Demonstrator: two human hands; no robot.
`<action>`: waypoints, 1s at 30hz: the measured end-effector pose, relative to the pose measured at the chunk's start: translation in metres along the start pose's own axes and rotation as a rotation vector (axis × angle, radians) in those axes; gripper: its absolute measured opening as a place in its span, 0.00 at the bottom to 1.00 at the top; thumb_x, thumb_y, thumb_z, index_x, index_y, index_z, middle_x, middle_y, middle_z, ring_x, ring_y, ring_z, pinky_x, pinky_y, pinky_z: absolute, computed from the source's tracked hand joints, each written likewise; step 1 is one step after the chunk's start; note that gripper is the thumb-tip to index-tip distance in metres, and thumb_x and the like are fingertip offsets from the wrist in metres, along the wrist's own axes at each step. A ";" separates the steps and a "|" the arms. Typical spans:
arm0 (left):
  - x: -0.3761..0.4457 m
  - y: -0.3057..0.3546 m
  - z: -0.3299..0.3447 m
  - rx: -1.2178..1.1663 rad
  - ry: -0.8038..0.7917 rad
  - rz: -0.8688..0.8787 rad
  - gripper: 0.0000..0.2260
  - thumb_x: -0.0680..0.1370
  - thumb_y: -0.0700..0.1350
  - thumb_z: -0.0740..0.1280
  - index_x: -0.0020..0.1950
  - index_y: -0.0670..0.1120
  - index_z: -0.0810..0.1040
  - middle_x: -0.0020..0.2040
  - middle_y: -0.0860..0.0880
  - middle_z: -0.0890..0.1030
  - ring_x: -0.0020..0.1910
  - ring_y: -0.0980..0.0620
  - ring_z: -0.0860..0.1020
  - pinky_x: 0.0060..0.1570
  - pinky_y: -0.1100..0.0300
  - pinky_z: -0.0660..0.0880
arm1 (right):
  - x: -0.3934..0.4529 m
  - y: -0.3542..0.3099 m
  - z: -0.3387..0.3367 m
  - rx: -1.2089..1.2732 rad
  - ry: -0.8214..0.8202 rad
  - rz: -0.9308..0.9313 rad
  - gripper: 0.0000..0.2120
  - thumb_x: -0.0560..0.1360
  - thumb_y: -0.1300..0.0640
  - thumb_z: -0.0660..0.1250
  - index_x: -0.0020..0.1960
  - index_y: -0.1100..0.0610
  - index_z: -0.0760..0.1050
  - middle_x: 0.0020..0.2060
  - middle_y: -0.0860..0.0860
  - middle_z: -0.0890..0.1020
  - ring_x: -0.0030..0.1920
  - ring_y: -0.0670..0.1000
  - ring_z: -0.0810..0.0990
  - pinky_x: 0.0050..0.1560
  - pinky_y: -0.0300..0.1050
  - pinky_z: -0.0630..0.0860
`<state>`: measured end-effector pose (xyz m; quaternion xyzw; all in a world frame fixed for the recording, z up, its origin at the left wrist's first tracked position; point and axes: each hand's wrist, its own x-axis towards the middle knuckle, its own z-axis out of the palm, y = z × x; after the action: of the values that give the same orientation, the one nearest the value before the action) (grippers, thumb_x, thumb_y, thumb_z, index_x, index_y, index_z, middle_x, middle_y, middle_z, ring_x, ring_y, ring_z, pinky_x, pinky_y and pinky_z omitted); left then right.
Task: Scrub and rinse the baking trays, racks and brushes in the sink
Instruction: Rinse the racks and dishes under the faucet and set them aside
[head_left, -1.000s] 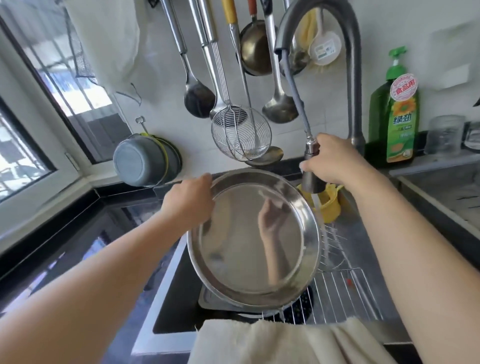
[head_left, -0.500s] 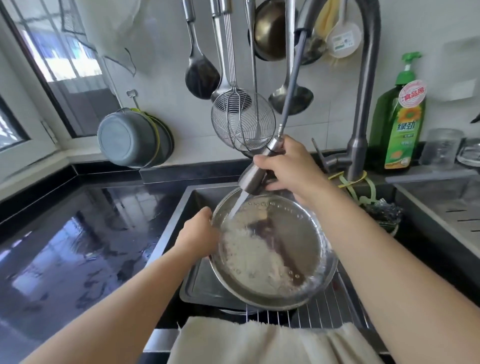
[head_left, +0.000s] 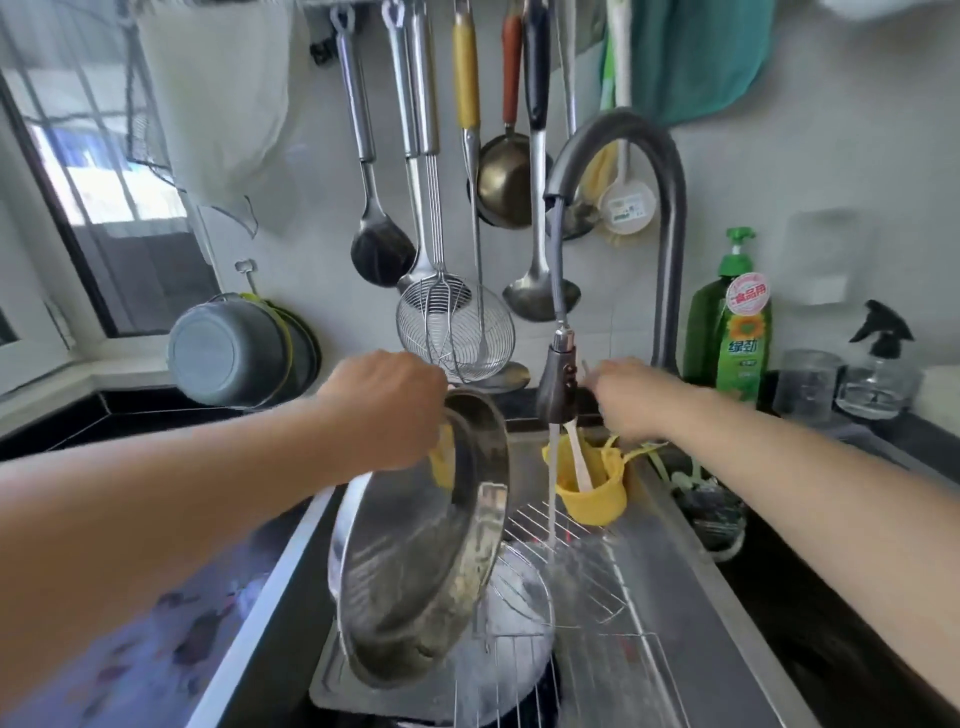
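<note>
Left hand (head_left: 387, 410) grips the top rim of the round steel tray (head_left: 415, 561), fingers curled over the edge, holding it tilted on edge above the left part of the sink (head_left: 696, 613); something yellow shows under those fingers, too blurred to name. Below the tray lie a flat rectangular tray (head_left: 332, 686) and wire racks (head_left: 587, 587) spread across the basin floor, one rack round-edged, one straight. Water runs from the pull-out spray head (head_left: 558, 382), which hangs free on its hose beside the tilted tray and pours onto the racks. Right hand (head_left: 628, 397) reaches just past the spray head toward the faucet base; it is blurred, so I cannot tell how its fingers lie. Beneath it a yellow cup (head_left: 592, 488) with a pale handle standing in it sits at the sink's back edge. Open room is the right half of the basin. Farther back, a green soap bottle (head_left: 735, 332), a wire skimmer (head_left: 454, 325) and ladles (head_left: 537, 291) hang close above the sink.
</note>
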<state>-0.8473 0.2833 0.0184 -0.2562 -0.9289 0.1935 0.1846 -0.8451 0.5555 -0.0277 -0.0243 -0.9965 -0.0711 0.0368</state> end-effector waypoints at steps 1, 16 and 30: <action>0.002 -0.002 -0.009 0.023 -0.010 0.013 0.06 0.80 0.44 0.63 0.55 0.49 0.78 0.55 0.46 0.81 0.53 0.41 0.82 0.41 0.54 0.71 | 0.008 0.004 0.014 -0.203 0.013 -0.066 0.21 0.79 0.60 0.65 0.71 0.54 0.72 0.67 0.55 0.74 0.67 0.59 0.70 0.64 0.56 0.74; -0.063 -0.003 -0.013 0.136 0.130 0.425 0.10 0.79 0.39 0.63 0.56 0.52 0.78 0.49 0.51 0.80 0.47 0.43 0.81 0.36 0.55 0.65 | -0.001 0.021 0.029 -0.178 0.150 -0.036 0.26 0.84 0.43 0.53 0.80 0.51 0.62 0.80 0.54 0.56 0.80 0.62 0.46 0.80 0.62 0.45; -0.065 0.121 -0.090 -0.034 0.735 0.754 0.08 0.68 0.35 0.73 0.40 0.45 0.77 0.35 0.47 0.75 0.29 0.45 0.75 0.26 0.57 0.71 | -0.204 0.133 -0.039 0.098 0.187 0.361 0.14 0.81 0.52 0.58 0.54 0.54 0.81 0.57 0.56 0.79 0.59 0.60 0.72 0.62 0.53 0.72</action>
<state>-0.7062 0.3676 0.0247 -0.6265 -0.6492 0.1285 0.4117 -0.6324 0.6730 0.0137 -0.1940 -0.9705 -0.0169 0.1423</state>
